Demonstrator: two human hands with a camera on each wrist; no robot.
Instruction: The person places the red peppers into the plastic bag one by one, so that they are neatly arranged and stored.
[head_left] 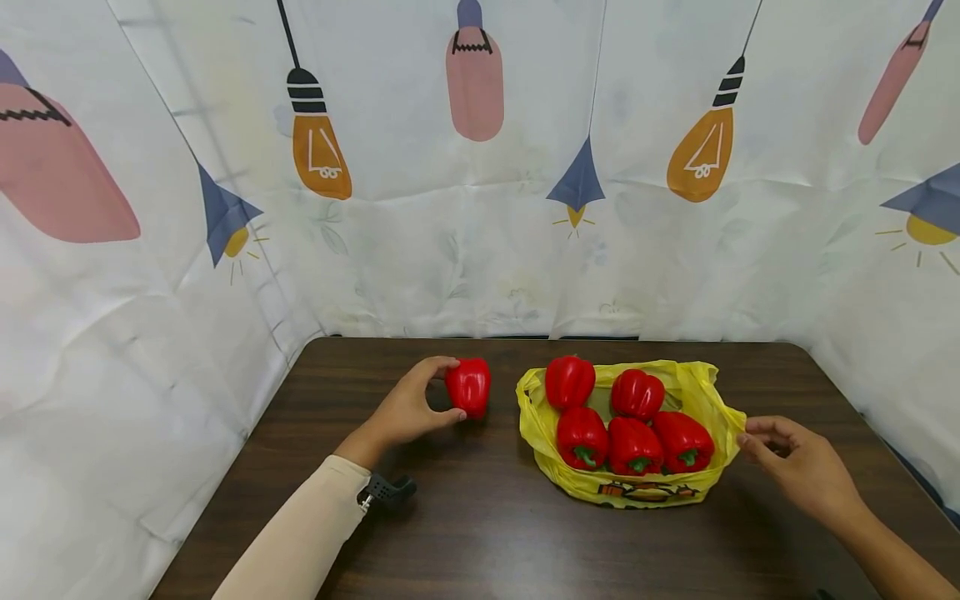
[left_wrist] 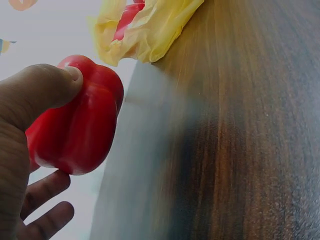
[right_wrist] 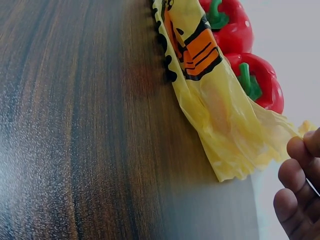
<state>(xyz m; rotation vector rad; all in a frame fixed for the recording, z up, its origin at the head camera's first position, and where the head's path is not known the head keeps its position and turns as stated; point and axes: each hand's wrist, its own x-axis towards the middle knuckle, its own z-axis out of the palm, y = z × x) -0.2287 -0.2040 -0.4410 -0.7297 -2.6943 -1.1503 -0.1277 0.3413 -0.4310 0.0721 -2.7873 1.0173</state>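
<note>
A red bell pepper [head_left: 468, 387] is pinched between the thumb and fingers of my left hand [head_left: 411, 406], left of a yellow plastic bag. In the left wrist view the thumb presses the side of this pepper [left_wrist: 85, 120]. The bag [head_left: 547, 454] lies spread wide at the top, with several red bell peppers [head_left: 636, 446] inside, some showing green stems. My right hand [head_left: 806, 467] pinches the bag's right edge between thumb and forefinger; the right wrist view shows the bag [right_wrist: 235, 145] pulled to a point at the fingertips.
Everything rests on a dark brown wooden table [head_left: 495, 542]. A white curtain [head_left: 450, 250] printed with lamps and bulbs hangs behind the table and along its sides. A dark band [head_left: 388, 490] circles the left wrist over a beige sleeve.
</note>
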